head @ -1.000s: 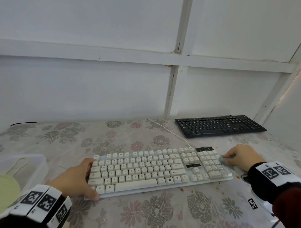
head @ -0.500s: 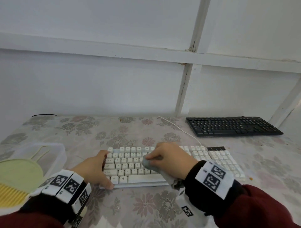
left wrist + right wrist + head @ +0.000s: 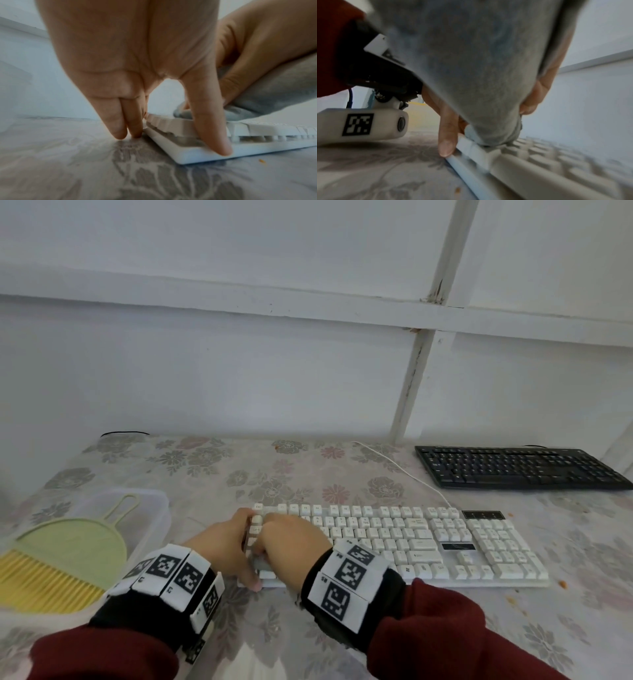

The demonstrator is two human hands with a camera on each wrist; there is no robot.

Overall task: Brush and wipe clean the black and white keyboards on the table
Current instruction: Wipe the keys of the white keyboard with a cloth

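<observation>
White keyboard [image 3: 411,542] | left hand [image 3: 219,546] fingers straight, bracing end | right hand [image 3: 291,542] clutching grey cloth [image 3: 267,94] | black keyboard [image 3: 513,467] behind

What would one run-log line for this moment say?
step: wiping white keyboard | right hand: grips cloth on left-end keys | left hand: steadies left edge | black keyboard: untouched

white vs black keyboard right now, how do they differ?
The white keyboard lies near the person; the black keyboard sits farther back on the right. The left hand touches the white one's left end and the right hand presses a grey cloth on its keys; the black one is untouched. Both lie flat on the floral table.
</observation>
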